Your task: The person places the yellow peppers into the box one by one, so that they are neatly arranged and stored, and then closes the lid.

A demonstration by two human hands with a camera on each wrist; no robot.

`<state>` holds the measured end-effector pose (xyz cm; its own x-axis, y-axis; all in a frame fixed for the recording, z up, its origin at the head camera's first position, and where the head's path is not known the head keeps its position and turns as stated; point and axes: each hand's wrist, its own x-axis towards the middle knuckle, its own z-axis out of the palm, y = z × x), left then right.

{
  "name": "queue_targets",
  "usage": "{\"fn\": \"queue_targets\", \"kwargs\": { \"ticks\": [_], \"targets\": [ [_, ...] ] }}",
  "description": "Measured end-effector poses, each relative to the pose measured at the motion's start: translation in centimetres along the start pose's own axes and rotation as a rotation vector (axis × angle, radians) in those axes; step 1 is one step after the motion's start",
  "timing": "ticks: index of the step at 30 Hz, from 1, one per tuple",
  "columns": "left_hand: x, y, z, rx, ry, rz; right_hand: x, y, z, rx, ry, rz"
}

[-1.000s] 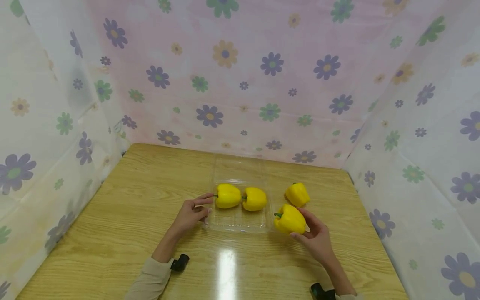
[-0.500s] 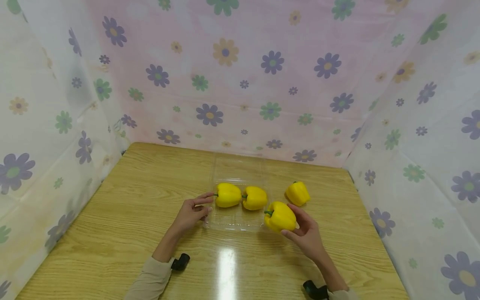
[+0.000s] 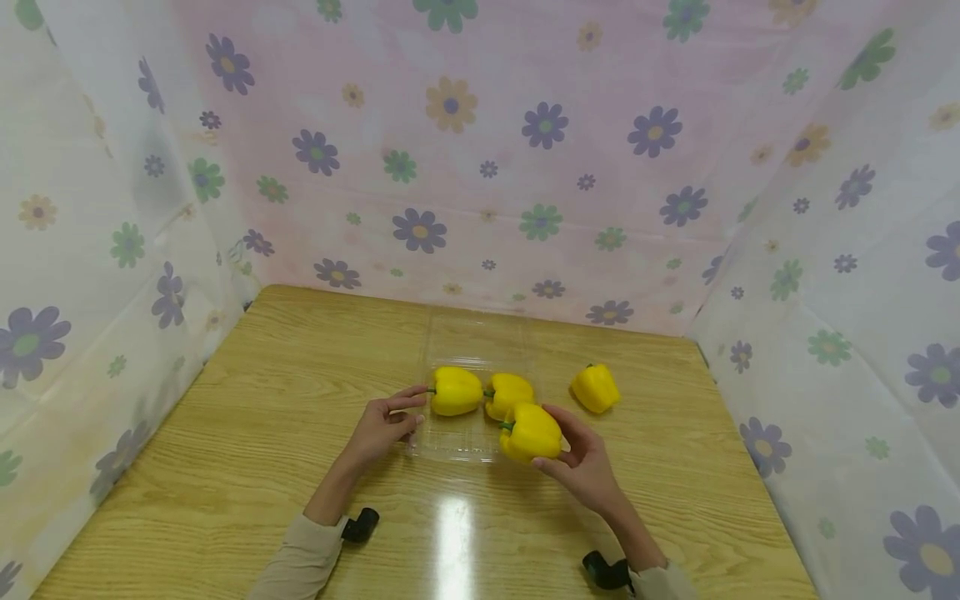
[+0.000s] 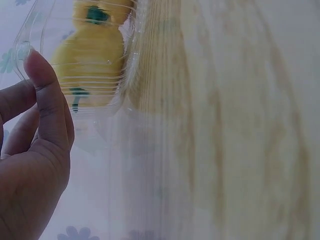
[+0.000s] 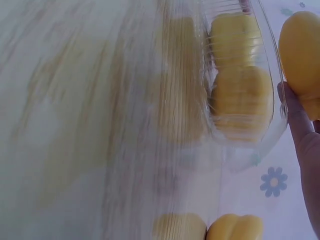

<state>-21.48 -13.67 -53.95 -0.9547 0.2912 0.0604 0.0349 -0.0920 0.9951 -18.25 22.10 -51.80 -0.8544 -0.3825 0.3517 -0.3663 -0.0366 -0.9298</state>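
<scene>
Low at the front, nearer than the hands: beige sleeves [image 3: 296,560], with a black camera mount [image 3: 361,526] at the left cuff. On to the right hand [image 3: 588,471], curved about half open and gripping a yellow pepper [image 3: 532,435], thumb low on the near side, fingertips on the far side. Just left of that palm, the held pepper, green stem [image 3: 506,426] pointing left toward the other hand, long axis running nearly crosswise, blunt end toward the palm. Up above rim height by the right wrist view; from overhead, overlapping the near right part of a clear box [image 3: 450,446]. Over to the left hand [image 3: 380,432]: fingers loosely bent, thumb close in, pinching the box's left edge.

Between the hands and slightly beyond, inside the box: two more in a row, both sideways. First the left pepper [image 3: 456,392], stem right beside the left fingertips; then the middle pepper [image 3: 510,392], stem up against its neighbour or very near. Straight beyond the right hand, outside the box: a lone pepper [image 3: 596,389], tilted, stem aimed away. Past both hands, the lid [image 3: 480,333], folded back open.

Beneath it all, a shiny wood-grain table [image 3: 187,467], with a bright streak of light [image 3: 453,542] between the sleeves. Farthest out, behind and to both sides: flowered cloth [image 3: 517,50], pinkish at the back, whiter at the sides.
</scene>
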Motion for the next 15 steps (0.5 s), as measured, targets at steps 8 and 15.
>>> {"fn": "queue_targets", "kwargs": {
  "ticks": [8,15],
  "targets": [
    [0.0,0.1,0.1,-0.010,0.002,-0.007,0.9,0.0,1.0,-0.046,-0.021,0.015],
    [0.0,0.1,0.1,-0.013,0.004,-0.013,2.1,-0.1,2.3,-0.094,-0.029,0.111]
  ]
}}
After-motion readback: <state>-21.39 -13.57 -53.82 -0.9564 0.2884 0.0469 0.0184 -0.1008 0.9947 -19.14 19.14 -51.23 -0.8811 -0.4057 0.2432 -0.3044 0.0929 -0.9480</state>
